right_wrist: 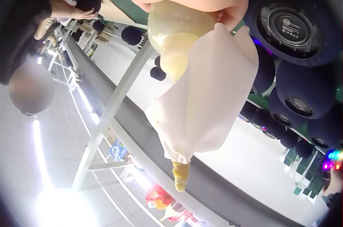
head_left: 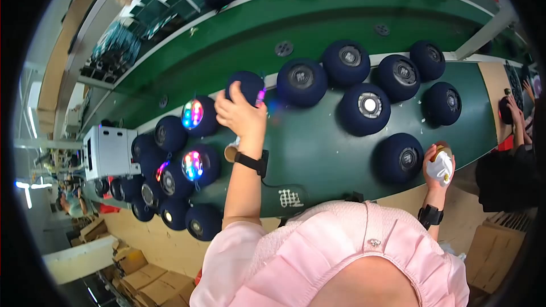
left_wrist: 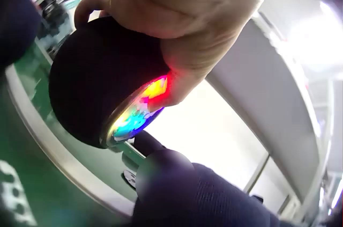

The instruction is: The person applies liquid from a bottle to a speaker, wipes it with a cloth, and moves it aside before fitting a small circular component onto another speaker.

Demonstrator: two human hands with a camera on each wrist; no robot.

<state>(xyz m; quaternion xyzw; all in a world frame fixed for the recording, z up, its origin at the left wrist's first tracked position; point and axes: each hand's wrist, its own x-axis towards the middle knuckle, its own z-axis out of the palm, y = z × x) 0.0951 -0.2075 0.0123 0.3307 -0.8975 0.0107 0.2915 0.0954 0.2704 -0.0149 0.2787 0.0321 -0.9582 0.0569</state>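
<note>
Thumb and fingers of my left hand point(head_left: 242, 118) grip a round navy fabric-covered speaker point(head_left: 248, 85) over the green table point(head_left: 318, 165). In the left wrist view, the speaker point(left_wrist: 96, 82) shows a lit multicoloured end, with the thumb at its edge. Out at the table's right edge, my right hand point(head_left: 431, 178) holds a translucent yellowish squeeze bottle point(right_wrist: 179, 23). A white cloth point(right_wrist: 214, 93) is wrapped round the bottle, and a yellowish nozzle tip point(right_wrist: 181, 176) sticks out of it. Nearest to the right hand stands another navy speaker point(head_left: 392, 159).
Several navy speakers point(head_left: 301, 82) stand right of centre, round black ends up. More cluster at left, some lit, beside a white machine point(head_left: 111, 150). A green conveyor belt point(head_left: 250, 37) runs behind the table. Another person's hands point(head_left: 516, 112) are at far right; cardboard boxes point(head_left: 151, 281) lie below left.
</note>
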